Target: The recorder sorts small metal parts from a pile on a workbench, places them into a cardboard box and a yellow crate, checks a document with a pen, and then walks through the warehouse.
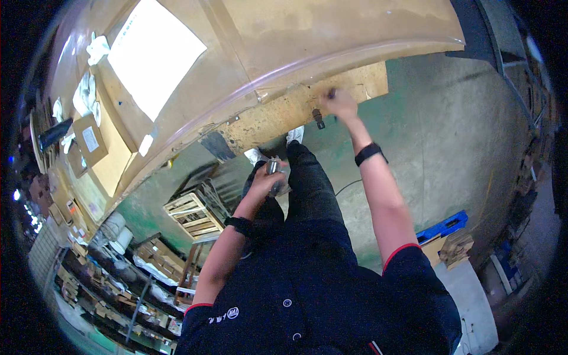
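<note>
I see a white sheet (155, 58) at my feed's upper left, a slatted wooden crate (194, 214) left of centre, a blue plastic piece (442, 228) lower right

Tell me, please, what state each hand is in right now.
Left hand: closed around a shiny metal piece.
Right hand: blurred; whether it grips the dark thing at its edge cannot be told.

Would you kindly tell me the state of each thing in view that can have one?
Left hand: closed around a metal piece
Metal piece: held
Right hand: blurred, grip unclear
Sheet: spread flat on the table
Left wristband: fastened
Right wristband: fastened
Black fitting: at the board's edge, whether fixed unclear
</note>
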